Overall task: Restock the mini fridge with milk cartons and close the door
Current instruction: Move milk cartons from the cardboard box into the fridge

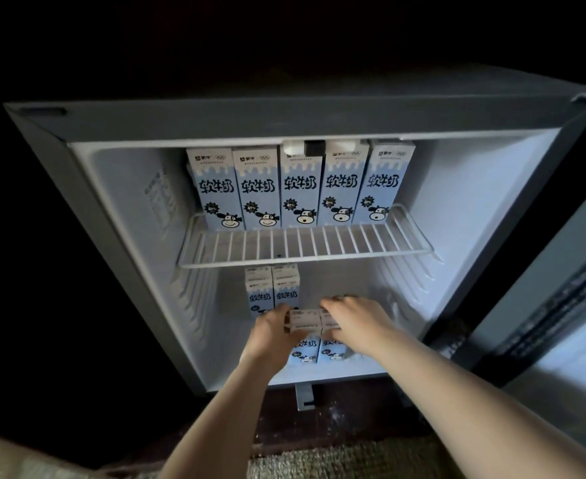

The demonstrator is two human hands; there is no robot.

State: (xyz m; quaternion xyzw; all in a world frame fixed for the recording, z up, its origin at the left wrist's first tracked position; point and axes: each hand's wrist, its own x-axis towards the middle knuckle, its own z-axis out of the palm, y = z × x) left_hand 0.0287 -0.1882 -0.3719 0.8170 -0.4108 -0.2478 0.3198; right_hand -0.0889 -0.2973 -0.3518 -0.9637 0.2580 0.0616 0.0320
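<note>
The mini fridge (284, 119) stands open and fills most of the frame, and the restocking looks well advanced. On the wire shelf (301, 248) in the upper half, a row of five milk cartons (300, 191) stands upright side by side against the back wall, labels facing out. The front strip of that shelf is bare.

Below the shelf, in the lower compartment, two more cartons (272, 288) stand upright and touching each other at the back, left of centre. In front of them, lower centre of the frame, a further pair is being handled. The left grip (270, 331) is curled round the left front carton (305, 323), and the right grip (357, 319) grasps the right front carton (333, 352) from the top and side. These two cartons are pressed against each other, upright, near the front edge of the compartment floor. Whether they already rest on it or hang just above it cannot be told.

I judge this to be the placing of the second lower row: nine cartons are inside, counting the held pair. To the right of the rear pair the compartment shows room, so more cartons could go in. No spare cartons are in view, so I cannot say whether more wait outside.

The door (544, 305) is swung wide at the right edge of the frame. What is left, at least, is to let go of this pair, draw both arms out, and shut that door.
</note>
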